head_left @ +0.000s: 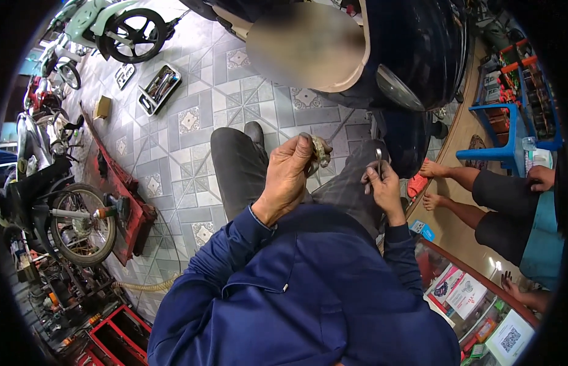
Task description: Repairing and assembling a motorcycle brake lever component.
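In front of my lap, my left hand (289, 171) is closed, thumb on top, around a small grimy metal part (321, 152). Its colour is a dull yellowish grey, and the fingers hide much of it, so its exact kind does not show. To the right, over my right thigh, my right hand (384, 188) grips a slim shiny spanner (378, 154) whose end points up and away from me. A gap separates the spanner from the metal part.
A dark blue scooter (412, 67) stands ahead on the right. An open toolbox (160, 89) lies on the tiled floor, left of a blue plastic stool (510, 131). At right sits another person (510, 204) beside a glass showcase (433, 274). A red motorcycle lift (134, 229) stands at left.
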Available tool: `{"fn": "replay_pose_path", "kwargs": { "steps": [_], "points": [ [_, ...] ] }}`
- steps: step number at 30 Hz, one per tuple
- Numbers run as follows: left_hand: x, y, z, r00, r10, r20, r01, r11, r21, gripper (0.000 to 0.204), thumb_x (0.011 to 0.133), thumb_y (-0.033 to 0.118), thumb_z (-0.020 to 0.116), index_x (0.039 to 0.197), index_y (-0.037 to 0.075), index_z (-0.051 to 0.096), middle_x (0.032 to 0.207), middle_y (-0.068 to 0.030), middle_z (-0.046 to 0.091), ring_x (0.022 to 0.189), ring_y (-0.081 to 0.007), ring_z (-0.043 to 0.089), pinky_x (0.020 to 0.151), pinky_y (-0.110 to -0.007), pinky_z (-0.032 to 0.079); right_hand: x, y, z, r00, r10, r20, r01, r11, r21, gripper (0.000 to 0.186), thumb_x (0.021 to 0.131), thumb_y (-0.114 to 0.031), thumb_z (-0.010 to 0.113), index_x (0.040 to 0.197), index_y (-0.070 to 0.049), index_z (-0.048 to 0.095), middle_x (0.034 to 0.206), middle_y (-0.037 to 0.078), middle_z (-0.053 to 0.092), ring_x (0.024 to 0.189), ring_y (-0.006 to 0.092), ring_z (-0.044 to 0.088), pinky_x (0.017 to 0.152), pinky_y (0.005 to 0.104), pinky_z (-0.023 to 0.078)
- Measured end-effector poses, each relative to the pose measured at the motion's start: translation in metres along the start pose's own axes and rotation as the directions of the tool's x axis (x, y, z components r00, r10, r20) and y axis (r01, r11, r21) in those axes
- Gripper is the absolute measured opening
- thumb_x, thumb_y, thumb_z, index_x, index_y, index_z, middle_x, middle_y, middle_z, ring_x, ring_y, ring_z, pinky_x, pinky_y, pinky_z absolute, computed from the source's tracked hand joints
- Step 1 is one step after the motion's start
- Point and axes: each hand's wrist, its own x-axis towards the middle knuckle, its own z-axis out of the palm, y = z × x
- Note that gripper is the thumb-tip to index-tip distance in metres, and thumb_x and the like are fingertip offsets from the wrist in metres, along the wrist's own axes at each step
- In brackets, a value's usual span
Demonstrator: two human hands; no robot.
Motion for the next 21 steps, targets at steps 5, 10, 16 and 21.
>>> {"fn": "replay_pose_path", "kwargs": {
  "steps": [5, 10, 16, 21],
  "points": [
    [0.005, -0.009, -0.01, 0.993, 0.099, 0.065, -0.105, 0.989, 0.1, 0.046, 0.099, 0.045, 0.056, 0.1, 0.001, 0.069, 0.094, -0.0052, 0.067, 0.081, -0.0091, 0.056, 0.076, -0.025, 0.044, -0.002, 0.034, -0.002, 0.988, 0.133, -0.08, -0.129, 0.99, 0.058, 0.015, 0.101, -0.015, 0.056, 0.098, -0.001, 0.056, 0.075, 0.007, 0.063, 0.051, 0.0101, 0.054, 0.048, 0.0238, 0.043],
    [0.007, -0.011, -0.015, 0.987, 0.127, 0.1, -0.134, 0.989, 0.066, 0.046, 0.1, 0.044, 0.054, 0.1, 0.0, 0.068, 0.095, -0.0058, 0.067, 0.085, -0.011, 0.057, 0.079, -0.026, 0.044, 0.005, 0.039, -0.004, 0.982, 0.184, -0.042, -0.182, 0.982, 0.051, 0.015, 0.102, -0.016, 0.055, 0.097, -0.002, 0.056, 0.075, 0.008, 0.064, 0.05, 0.011, 0.054, 0.048, 0.0246, 0.043],
    [0.007, -0.011, -0.022, 0.992, 0.022, 0.127, 0.004, 0.98, -0.198, 0.045, 0.102, 0.042, 0.05, 0.096, 0.0, 0.066, 0.092, -0.0082, 0.066, 0.084, -0.0169, 0.059, 0.086, -0.032, 0.048, 0.005, 0.038, -0.004, 0.979, 0.204, -0.031, -0.202, 0.978, 0.044, 0.015, 0.102, -0.016, 0.055, 0.097, -0.002, 0.057, 0.075, 0.009, 0.064, 0.05, 0.0109, 0.054, 0.049, 0.0245, 0.043],
    [0.009, -0.011, -0.025, 0.988, -0.035, 0.152, 0.094, 0.91, -0.405, 0.048, 0.103, 0.043, 0.047, 0.091, 0.0, 0.064, 0.084, -0.0092, 0.061, 0.079, -0.022, 0.058, 0.091, -0.042, 0.049, 0.004, 0.04, -0.007, 0.979, 0.201, -0.044, -0.2, 0.98, 0.02, 0.016, 0.102, -0.018, 0.056, 0.098, -0.002, 0.057, 0.074, 0.009, 0.064, 0.05, 0.0107, 0.054, 0.049, 0.0244, 0.043]
  ]
}}
